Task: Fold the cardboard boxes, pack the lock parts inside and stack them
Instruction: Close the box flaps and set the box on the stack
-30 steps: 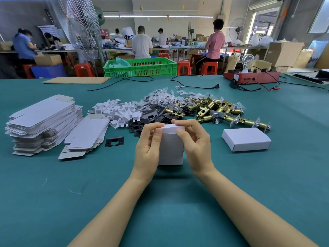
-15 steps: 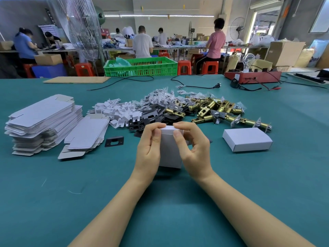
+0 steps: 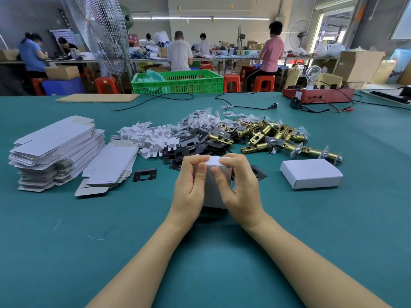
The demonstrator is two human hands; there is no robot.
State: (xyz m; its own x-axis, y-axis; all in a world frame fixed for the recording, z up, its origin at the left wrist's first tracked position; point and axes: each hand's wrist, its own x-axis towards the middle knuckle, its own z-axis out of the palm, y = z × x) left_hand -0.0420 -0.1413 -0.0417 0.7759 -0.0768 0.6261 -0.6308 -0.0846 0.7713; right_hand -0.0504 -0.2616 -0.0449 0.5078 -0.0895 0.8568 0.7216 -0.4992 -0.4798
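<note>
A small white cardboard box [image 3: 214, 190] stands upright on end on the green table, held between both hands. My left hand [image 3: 191, 185] grips its left side, thumb on the front face near the top. My right hand [image 3: 241, 185] grips the right side, fingers curled over the top flap and thumb on the front. A closed white box [image 3: 311, 173] lies flat to the right. Behind lie brass latch bolts [image 3: 273, 135], black strike plates [image 3: 195, 145], white plastic pieces [image 3: 153, 138] and bagged screws [image 3: 202, 120]. Flat box blanks [image 3: 55, 150] are stacked at left.
A single black plate [image 3: 144, 175] lies left of my hands beside a smaller pile of blanks [image 3: 111, 165]. A green crate [image 3: 178, 82], cables and a red test box with a bulb [image 3: 318, 94] line the table's far edge. People work at benches behind.
My hands and the box have drifted slightly nearer the parts pile. My right thumb has slid left across the front face toward my left thumb as the top flap is pressed down.
</note>
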